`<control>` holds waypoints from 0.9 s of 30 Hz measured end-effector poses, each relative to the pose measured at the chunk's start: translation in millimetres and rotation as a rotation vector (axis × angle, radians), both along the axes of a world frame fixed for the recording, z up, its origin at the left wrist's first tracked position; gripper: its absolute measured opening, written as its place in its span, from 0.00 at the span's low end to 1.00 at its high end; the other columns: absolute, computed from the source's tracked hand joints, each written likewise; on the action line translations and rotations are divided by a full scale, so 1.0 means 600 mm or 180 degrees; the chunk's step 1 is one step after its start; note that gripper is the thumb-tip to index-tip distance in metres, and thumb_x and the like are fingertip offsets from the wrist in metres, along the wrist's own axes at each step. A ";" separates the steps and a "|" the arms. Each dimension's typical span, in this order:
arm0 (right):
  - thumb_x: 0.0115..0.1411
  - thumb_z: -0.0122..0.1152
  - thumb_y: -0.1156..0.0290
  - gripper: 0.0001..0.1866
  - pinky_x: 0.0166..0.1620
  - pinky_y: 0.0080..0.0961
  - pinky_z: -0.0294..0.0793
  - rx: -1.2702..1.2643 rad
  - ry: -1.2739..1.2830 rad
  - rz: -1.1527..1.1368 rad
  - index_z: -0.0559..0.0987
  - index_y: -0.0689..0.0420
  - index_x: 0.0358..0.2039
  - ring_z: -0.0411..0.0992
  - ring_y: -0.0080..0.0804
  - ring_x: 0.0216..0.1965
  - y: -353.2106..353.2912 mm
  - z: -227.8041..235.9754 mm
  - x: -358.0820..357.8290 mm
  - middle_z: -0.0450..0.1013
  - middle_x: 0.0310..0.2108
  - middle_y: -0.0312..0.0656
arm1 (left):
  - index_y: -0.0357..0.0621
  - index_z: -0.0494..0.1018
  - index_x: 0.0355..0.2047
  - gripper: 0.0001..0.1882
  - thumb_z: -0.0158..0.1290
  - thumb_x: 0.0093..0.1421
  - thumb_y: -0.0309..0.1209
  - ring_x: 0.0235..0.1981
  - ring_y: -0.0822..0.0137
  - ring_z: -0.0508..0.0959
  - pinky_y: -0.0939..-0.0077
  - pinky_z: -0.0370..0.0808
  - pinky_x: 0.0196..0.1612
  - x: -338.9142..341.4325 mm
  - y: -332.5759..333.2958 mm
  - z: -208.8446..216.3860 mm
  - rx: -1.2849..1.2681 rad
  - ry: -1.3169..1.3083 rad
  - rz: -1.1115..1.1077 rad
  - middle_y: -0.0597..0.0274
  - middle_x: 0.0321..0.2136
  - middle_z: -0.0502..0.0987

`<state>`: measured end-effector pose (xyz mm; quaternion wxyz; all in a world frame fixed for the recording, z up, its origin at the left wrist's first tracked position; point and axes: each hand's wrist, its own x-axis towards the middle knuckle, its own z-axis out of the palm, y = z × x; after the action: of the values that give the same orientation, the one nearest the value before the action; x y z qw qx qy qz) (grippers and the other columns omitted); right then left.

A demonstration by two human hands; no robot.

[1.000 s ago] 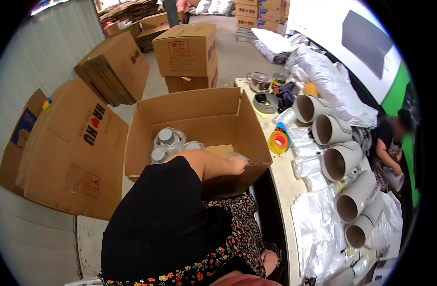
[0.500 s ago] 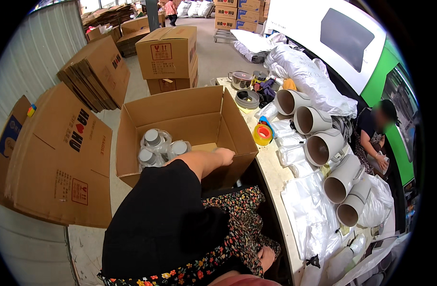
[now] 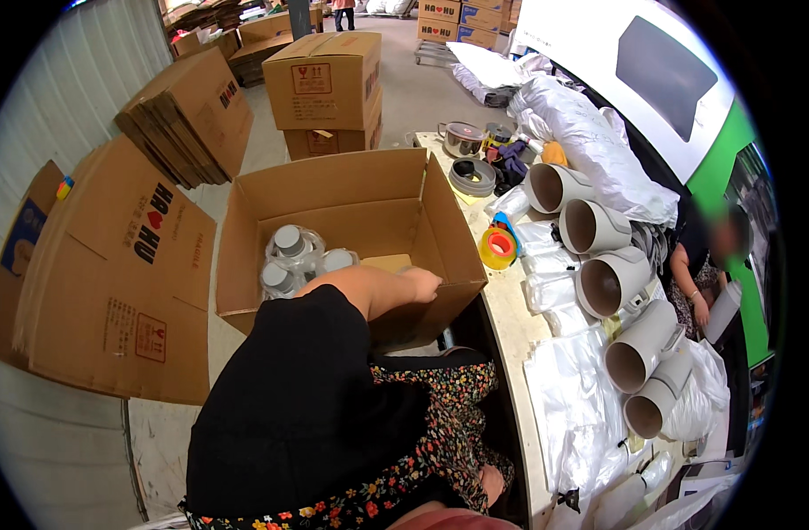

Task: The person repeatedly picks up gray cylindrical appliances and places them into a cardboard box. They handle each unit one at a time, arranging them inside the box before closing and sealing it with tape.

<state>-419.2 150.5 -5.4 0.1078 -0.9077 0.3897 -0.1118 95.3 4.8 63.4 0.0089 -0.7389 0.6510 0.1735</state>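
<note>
My left hand (image 3: pixel 422 284) is inside the open cardboard box (image 3: pixel 329 181), close to its near right wall. Its fingers curl downward, and what they close on is hidden behind the hand and forearm. Several bottles (image 3: pixel 290 241) with grey lids, wrapped in clear plastic, stand in the left part of the box. My left forearm covers part of them. Low in the view, my right hand (image 3: pixel 493 484) rests against the flower-patterned cloth over my legs. Only part of that hand shows, and its fingers cannot be made out.
Right of the box, a worktable (image 3: pixel 502 353) carries grey handled tumblers (image 3: pixel 613 281), clear plastic bags (image 3: pixel 572 397) and yellow tape (image 3: pixel 498 247). Folded cartons (image 3: pixel 122 274) lean at the left. Closed cartons (image 3: pixel 323 84) stand behind the box. A co-worker (image 3: pixel 698 265) sits beyond the table.
The whole view has shifted slightly. My left hand stays at about the same place in the box, and my right hand stays low. The co-worker's grey tumbler has been tilted differently.
</note>
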 end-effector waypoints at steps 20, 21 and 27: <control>0.56 0.50 0.72 0.09 0.43 0.39 0.70 0.0101 -0.0212 -0.0346 0.76 0.63 0.27 0.72 0.43 0.35 -0.057 0.017 0.105 0.74 0.30 0.47 | 0.44 0.74 0.33 0.13 0.49 0.51 0.37 0.38 0.52 0.76 0.59 0.71 0.43 0.007 0.003 0.011 -0.0104 0.0084 -0.0149 0.51 0.33 0.77; 0.56 0.50 0.72 0.09 0.43 0.38 0.70 0.0107 -0.0203 -0.0342 0.76 0.63 0.27 0.72 0.43 0.35 -0.060 0.014 0.104 0.74 0.30 0.47 | 0.44 0.74 0.33 0.13 0.49 0.51 0.37 0.38 0.51 0.76 0.59 0.71 0.43 0.006 0.002 0.010 -0.0098 0.0128 -0.0121 0.51 0.33 0.77; 0.55 0.50 0.72 0.09 0.40 0.37 0.71 0.0384 0.0276 -0.0256 0.76 0.64 0.24 0.72 0.43 0.31 -0.078 0.013 0.103 0.73 0.27 0.48 | 0.43 0.73 0.34 0.13 0.48 0.52 0.37 0.38 0.50 0.76 0.58 0.71 0.42 0.007 0.001 0.008 -0.0028 0.0246 -0.0131 0.49 0.32 0.76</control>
<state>-357.4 103.7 2.1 0.1407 -0.8872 0.4362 -0.0530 99.7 5.7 68.0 -0.0159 -0.7182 0.6667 0.1988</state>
